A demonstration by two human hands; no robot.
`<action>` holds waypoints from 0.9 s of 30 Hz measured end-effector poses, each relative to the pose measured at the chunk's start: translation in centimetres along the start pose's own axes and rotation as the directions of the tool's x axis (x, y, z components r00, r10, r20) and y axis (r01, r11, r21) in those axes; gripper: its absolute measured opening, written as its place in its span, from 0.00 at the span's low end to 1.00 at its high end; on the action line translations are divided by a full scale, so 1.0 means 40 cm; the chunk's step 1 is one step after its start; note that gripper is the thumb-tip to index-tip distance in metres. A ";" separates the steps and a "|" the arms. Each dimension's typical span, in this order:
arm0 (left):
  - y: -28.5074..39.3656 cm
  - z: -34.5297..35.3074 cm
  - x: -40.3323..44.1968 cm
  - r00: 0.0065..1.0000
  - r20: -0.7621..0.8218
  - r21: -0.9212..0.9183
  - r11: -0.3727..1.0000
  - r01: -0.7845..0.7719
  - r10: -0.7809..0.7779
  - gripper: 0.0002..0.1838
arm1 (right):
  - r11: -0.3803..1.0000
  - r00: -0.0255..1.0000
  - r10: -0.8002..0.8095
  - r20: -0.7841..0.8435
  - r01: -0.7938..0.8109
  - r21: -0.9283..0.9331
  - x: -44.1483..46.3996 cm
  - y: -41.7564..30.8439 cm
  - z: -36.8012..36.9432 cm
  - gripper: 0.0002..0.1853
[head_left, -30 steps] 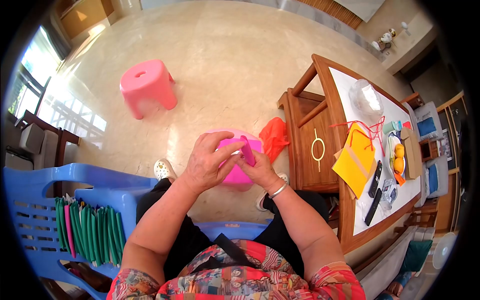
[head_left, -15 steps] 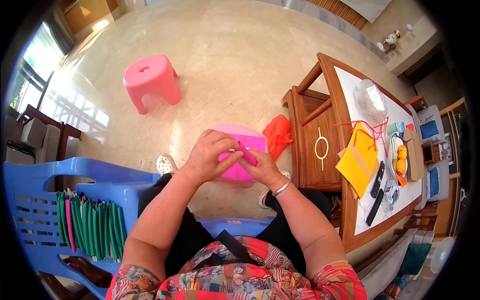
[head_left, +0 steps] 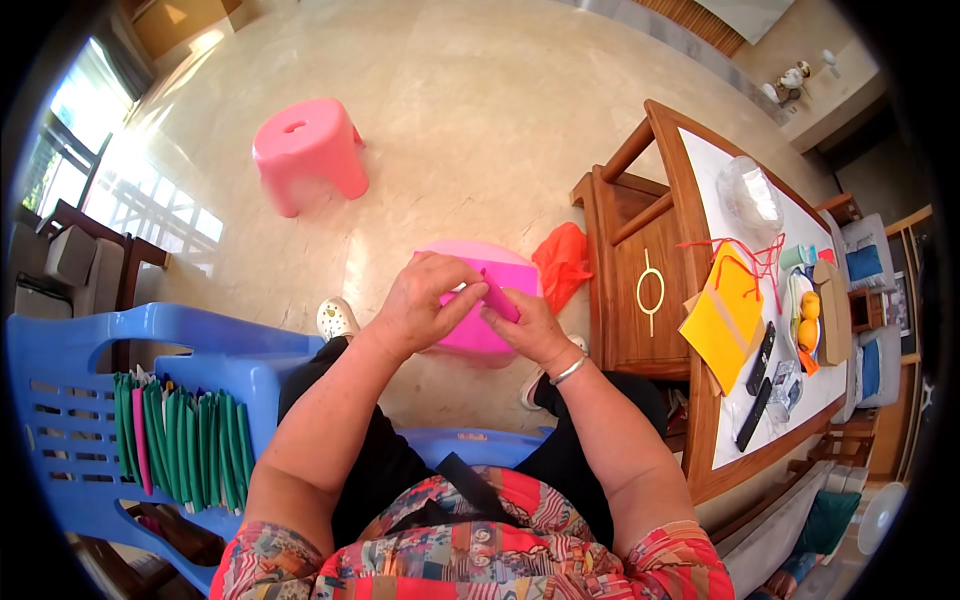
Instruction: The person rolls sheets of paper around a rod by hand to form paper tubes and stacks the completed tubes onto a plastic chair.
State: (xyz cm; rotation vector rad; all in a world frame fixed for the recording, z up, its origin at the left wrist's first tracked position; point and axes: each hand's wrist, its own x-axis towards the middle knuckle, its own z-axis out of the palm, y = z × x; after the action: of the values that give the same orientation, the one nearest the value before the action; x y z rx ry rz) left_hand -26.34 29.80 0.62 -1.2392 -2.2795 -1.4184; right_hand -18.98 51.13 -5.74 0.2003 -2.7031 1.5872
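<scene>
Polished beige floor [head_left: 450, 130], veined like marble, spreads through a sunlit room; window light gleams on it at left, where a smooth pink stool [head_left: 300, 145] stands well apart; between the person's feet, a second stool [head_left: 455, 248], rounded and pale pink, carries a flat magenta sheet [head_left: 478, 335], partly hidden by the hands.

Above that sheet is a narrow folded pink piece [head_left: 499, 299]; the left hand [head_left: 425, 303] pinches its upper end between thumb and curled forefinger, the right hand [head_left: 535, 330] grips its lower end; crinkled red plastic [head_left: 563, 265] lies beside the stool's right edge; green folded pieces [head_left: 190, 445] stand packed on the blue plastic chair [head_left: 160, 325]; a yellow packet [head_left: 722, 325] overhangs the left edge of the wooden table [head_left: 701, 475], near two black remotes [head_left: 758, 385].
</scene>
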 end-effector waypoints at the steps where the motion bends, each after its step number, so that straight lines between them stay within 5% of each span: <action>1: 0.001 -0.003 0.000 0.999 -0.036 -0.008 1.000 0.017 -0.018 0.04 | 1.000 1.000 0.009 -0.003 -0.009 -0.001 0.001 -0.003 -0.002 0.17; 6: -0.053 -0.043 -0.009 0.943 -0.237 -0.111 0.971 0.211 -0.232 0.04 | 0.991 0.998 0.044 -0.035 -0.048 -0.123 0.004 0.050 -0.016 0.15; 11: -0.175 -0.134 -0.017 0.699 -0.406 -0.578 0.758 0.303 -0.589 0.09 | 0.917 0.942 0.294 -0.163 -0.326 -0.229 0.017 0.107 -0.050 0.14; 15: -0.262 -0.121 -0.062 0.558 -0.207 -0.765 0.489 0.420 -0.804 0.11 | 0.925 0.954 0.282 -0.099 -0.243 0.292 0.030 0.120 -0.052 0.21; 17: -0.252 -0.054 -0.072 0.406 0.167 -0.884 0.046 0.465 -0.899 0.12 | 0.800 0.978 0.207 -0.033 -0.149 0.582 0.032 0.077 -0.045 0.32; 19: -0.256 0.039 -0.093 0.356 0.384 -0.849 -0.173 0.499 -0.852 0.12 | 0.764 0.990 0.126 -0.060 -0.059 0.642 0.040 0.037 -0.040 0.40; 23: -0.245 0.176 -0.147 0.249 0.562 -0.691 -0.283 0.665 -0.789 0.11 | 0.725 0.993 -0.021 -0.113 0.093 0.683 0.043 -0.030 -0.043 0.48; 27: -0.195 0.217 -0.161 0.173 0.631 -0.608 -0.345 0.715 -0.756 0.11 | 0.695 0.992 -0.036 -0.123 0.113 0.710 0.024 -0.064 -0.041 0.35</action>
State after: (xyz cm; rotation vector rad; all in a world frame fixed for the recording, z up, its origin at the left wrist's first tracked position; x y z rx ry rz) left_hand -25.72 31.76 -12.54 0.9942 -2.1120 -3.3435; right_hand -19.75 51.23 -2.65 0.2101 -1.8165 2.4586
